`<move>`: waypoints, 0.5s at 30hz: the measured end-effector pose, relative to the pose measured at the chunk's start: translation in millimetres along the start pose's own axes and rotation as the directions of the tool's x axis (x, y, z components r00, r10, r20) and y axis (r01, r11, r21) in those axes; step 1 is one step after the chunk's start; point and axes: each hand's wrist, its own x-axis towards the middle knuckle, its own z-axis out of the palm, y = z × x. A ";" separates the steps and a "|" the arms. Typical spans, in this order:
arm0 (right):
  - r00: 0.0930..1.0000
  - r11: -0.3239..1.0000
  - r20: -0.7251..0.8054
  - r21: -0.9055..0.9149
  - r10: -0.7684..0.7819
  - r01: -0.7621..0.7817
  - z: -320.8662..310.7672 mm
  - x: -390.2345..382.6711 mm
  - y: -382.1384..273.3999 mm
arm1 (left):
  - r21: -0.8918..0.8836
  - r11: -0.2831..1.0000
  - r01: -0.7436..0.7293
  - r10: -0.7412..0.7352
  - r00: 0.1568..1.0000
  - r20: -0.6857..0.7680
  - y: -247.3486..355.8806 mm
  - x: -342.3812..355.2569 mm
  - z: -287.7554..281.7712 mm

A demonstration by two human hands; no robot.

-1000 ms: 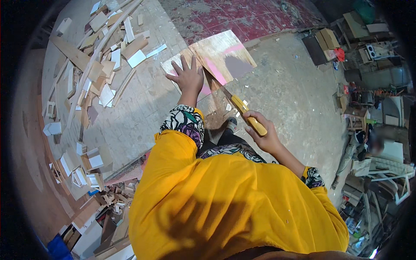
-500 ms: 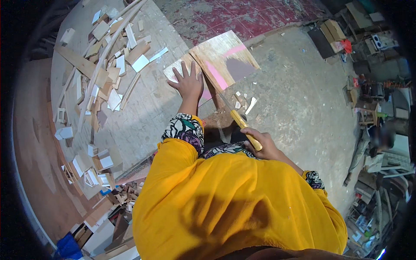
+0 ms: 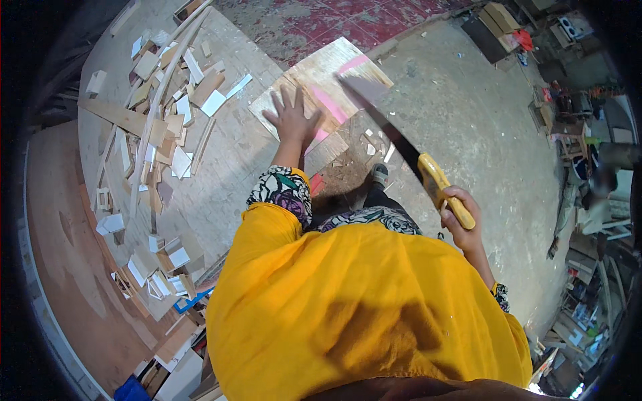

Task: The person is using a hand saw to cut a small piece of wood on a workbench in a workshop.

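A wooden board (image 3: 332, 69) with pink stripes and a greyish patch lies at the edge of the work surface, its right part jutting past it. My left hand (image 3: 292, 121) presses flat on the board's left part with fingers spread. My right hand (image 3: 463, 217) grips the yellow handle of a handsaw (image 3: 401, 142), out to the right of the board. The dark blade points up and left, and its tip overlaps the board's right part in view. Whether the tip touches the board cannot be told.
Many wood offcuts (image 3: 175, 123) and long strips cover the left of the work surface (image 3: 231, 157). Small scraps lie on the concrete floor (image 3: 468, 127) near my foot (image 3: 379, 175). Cartons (image 3: 498, 27) stand far right, with clutter along the right wall.
The handsaw has come away from the board's cut line and swung right and up, with my right hand moving right. My left hand stays on the board, which sits slightly differently in view.
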 end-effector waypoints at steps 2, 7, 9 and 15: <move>0.991 1.000 -0.131 -0.024 0.011 -0.014 -2.3 -8.0 1.3 | -0.004 0.994 -0.109 0.109 0.986 0.129 7.8 0.9 -16.4; 0.971 0.999 -0.235 -0.005 0.048 -0.050 2.5 -20.5 7.8 | 0.086 0.976 -0.198 0.141 0.886 0.441 21.3 -5.0 -41.5; 0.967 0.997 -0.241 0.019 0.076 -0.074 5.2 -21.6 7.5 | 0.095 0.980 -0.172 0.110 0.881 0.461 27.8 -3.2 -43.5; 0.982 0.999 -0.190 0.032 0.023 -0.017 10.5 -20.8 7.3 | 0.051 0.960 -0.275 0.224 0.867 0.446 28.5 -0.8 -29.0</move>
